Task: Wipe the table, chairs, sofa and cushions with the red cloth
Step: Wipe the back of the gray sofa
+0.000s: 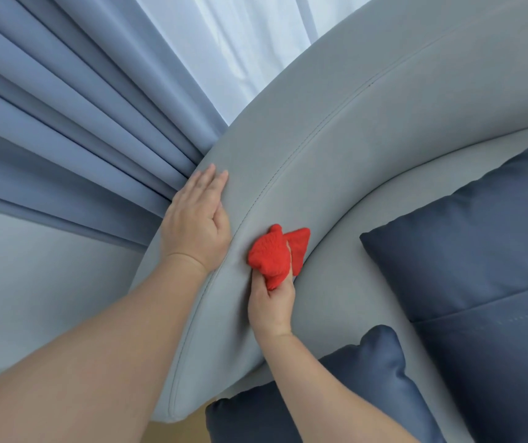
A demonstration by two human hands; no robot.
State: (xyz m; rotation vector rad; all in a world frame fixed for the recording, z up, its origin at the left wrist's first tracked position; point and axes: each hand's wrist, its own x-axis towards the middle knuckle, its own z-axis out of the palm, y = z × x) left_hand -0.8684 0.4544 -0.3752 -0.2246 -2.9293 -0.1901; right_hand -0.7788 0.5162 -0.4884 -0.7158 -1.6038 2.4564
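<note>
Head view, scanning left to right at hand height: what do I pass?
Blue curtain -> left hand, flat on the sofa back -> red cloth, gripped in the right hand -> dark blue cushion.

My cloth is bright red. The sofa back is plain light grey. Both cushions, the big right one and the near one, are dark blue. The curtain on the left is blue, and the thin one far off is white.
</note>
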